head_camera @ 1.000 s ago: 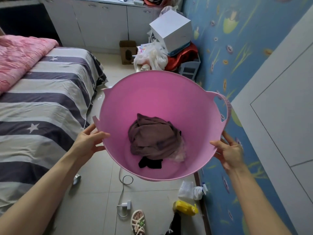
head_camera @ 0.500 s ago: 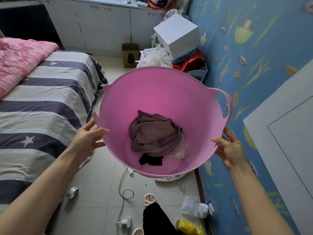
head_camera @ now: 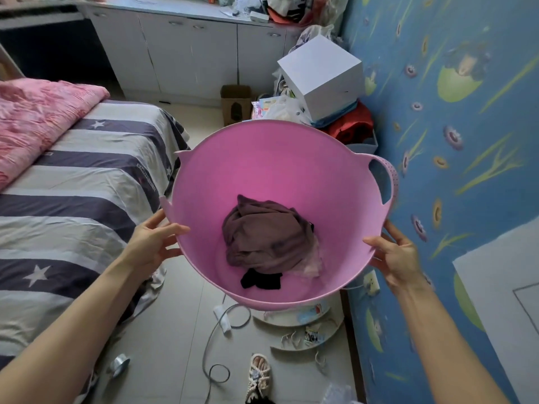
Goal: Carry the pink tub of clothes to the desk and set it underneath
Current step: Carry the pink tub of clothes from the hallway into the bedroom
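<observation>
The pink tub (head_camera: 262, 158) is held in the air in front of me, tilted so I look into it. A bundle of brownish clothes (head_camera: 265, 231) with a black piece lies at its bottom. My left hand (head_camera: 151, 243) grips the tub's left rim and my right hand (head_camera: 396, 255) grips its right rim, below the looped handle (head_camera: 389, 176). At the far left, a dark opening under a desktop (head_camera: 55, 53) sits beside the white cabinets.
A striped bed (head_camera: 73, 185) with a pink quilt fills the left. White cabinets (head_camera: 189, 53) line the far wall. A white box (head_camera: 323, 77), bags and a cardboard box crowd the far right corner. A cable (head_camera: 215, 330), sandal and plates litter the floor. Blue wall on the right.
I have moved forward with the tub; the cabinets and white box are nearer and the floor litter has slid back toward me. Both hands keep the same grip.
</observation>
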